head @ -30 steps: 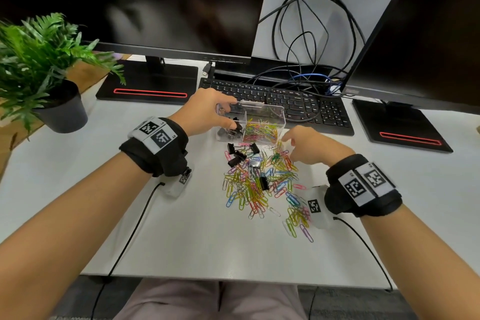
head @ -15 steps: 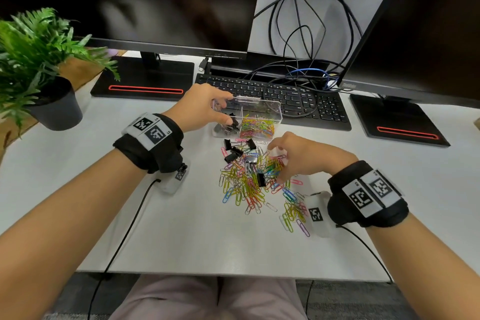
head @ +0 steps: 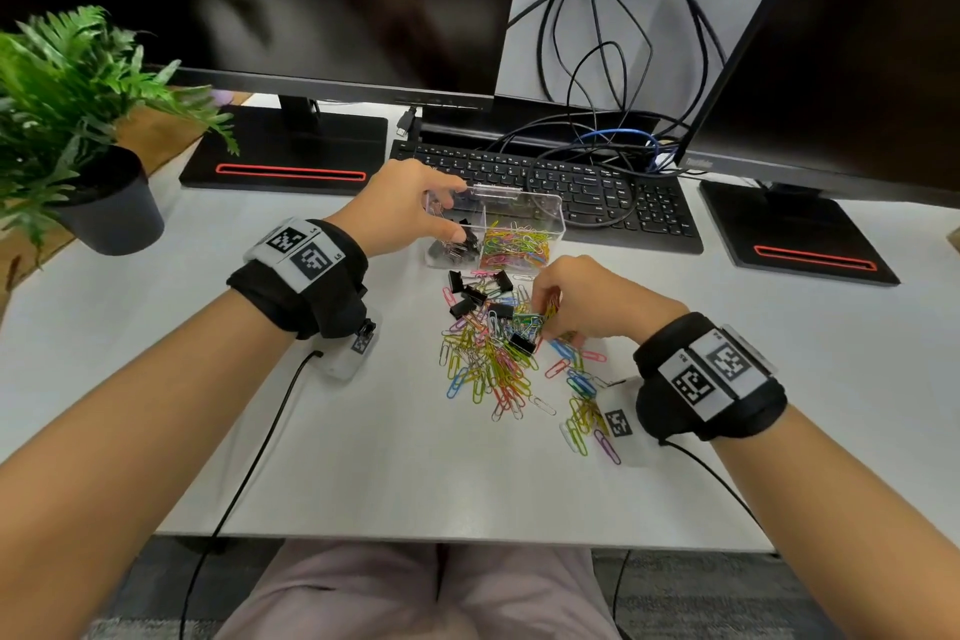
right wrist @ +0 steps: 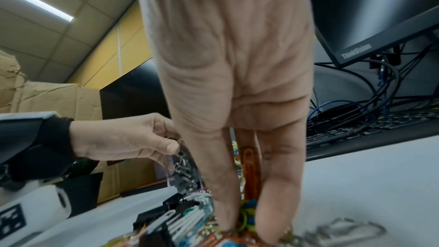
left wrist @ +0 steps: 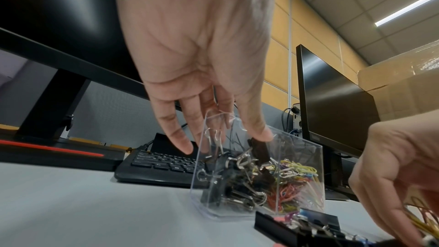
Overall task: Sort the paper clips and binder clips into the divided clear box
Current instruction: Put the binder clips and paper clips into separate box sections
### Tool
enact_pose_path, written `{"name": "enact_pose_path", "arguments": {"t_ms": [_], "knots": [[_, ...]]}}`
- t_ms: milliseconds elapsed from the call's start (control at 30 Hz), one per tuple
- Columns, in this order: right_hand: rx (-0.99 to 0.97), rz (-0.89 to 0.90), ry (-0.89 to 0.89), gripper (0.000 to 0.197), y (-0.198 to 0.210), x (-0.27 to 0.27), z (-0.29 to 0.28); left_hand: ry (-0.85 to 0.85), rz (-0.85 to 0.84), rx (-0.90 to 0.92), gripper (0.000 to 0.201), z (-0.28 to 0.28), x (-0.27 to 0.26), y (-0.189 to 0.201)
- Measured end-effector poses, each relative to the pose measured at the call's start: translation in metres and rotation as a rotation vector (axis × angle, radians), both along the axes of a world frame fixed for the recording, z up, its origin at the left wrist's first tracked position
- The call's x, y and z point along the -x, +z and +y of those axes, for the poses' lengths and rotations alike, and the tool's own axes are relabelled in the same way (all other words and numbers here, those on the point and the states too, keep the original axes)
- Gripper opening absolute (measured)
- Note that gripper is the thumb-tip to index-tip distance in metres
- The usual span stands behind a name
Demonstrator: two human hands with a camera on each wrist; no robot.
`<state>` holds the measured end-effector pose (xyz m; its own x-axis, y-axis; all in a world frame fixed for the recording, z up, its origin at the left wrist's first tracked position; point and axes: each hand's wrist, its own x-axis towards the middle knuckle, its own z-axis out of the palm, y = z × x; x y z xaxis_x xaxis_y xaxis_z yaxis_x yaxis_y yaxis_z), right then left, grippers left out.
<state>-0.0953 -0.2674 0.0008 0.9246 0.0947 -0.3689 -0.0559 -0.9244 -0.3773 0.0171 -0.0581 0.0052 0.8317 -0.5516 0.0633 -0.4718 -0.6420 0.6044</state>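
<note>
The divided clear box (head: pixel 557 222) stands on the white desk in front of the keyboard. Its left compartment holds black binder clips (left wrist: pixel 232 181), its right one coloured paper clips (head: pixel 517 244). My left hand (head: pixel 453 211) grips the box's left end, thumb on the near wall and fingers over the far wall. A loose pile of paper clips (head: pixel 488 369) with several binder clips (head: pixel 470 297) lies just in front of the box. My right hand (head: pixel 545 312) is down on the pile's right side and pinches a few paper clips (left wrist: pixel 422 213) between thumb and fingers (right wrist: pixel 270 213).
A black keyboard (head: pixel 597 192) with tangled cables lies right behind the box. Two monitor stands (head: pixel 285 156) (head: pixel 795 234) flank it. A potted plant (head: pixel 111 208) is at the far left. Wrist-camera cables trail over the desk's front edge (head: pixel 467 541).
My right hand has drawn back from the box's front edge onto the pile and closed on some paper clips. My left hand has stayed on the box.
</note>
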Motion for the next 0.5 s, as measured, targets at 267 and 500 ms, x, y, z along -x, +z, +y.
{"name": "enact_pose_path", "arguments": {"t_ms": [267,500], "knots": [[-0.114,-0.061,-0.097,0.010,0.009,-0.003,-0.009,-0.004,0.003,-0.002,0.064,0.000,-0.001,-0.001],[-0.204,-0.156,-0.173,0.008,0.030,-0.011,-0.017,-0.003,0.023,0.013,0.064,0.001,0.000,0.000]]}}
